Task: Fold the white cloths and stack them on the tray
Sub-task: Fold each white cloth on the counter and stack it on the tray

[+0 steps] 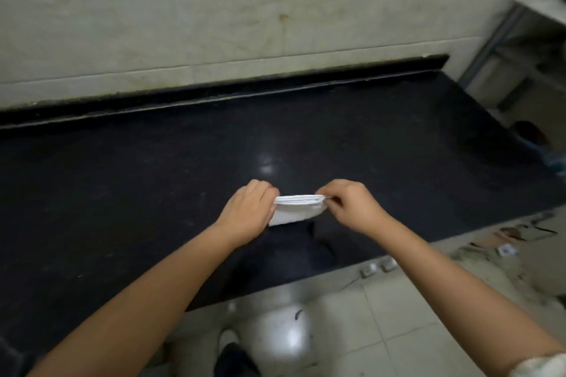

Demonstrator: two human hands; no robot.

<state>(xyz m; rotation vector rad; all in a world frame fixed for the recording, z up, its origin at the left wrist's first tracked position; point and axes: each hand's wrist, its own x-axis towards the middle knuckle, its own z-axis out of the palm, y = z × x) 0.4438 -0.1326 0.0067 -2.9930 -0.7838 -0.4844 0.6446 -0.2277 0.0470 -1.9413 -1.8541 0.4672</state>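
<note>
Near: pale tiled floor point(382, 309) w/ a shoe point(228, 340). Both forearms reach fwd over black bench point(122, 193). Left hand point(248, 211) & right hand point(352, 205) each pinch an end of folded white cloth point(298, 208), held just above bench near its front edge. Far: stained wall point(214, 9).

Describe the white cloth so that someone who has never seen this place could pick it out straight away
Start at the long black countertop that runs below the pale wall. Near its front edge, about the middle of the view, the left hand and the right hand pinch the two ends of a small folded white cloth, held between them. It is the only white thing over the dark surface, with stacked layers along its top edge.
</note>
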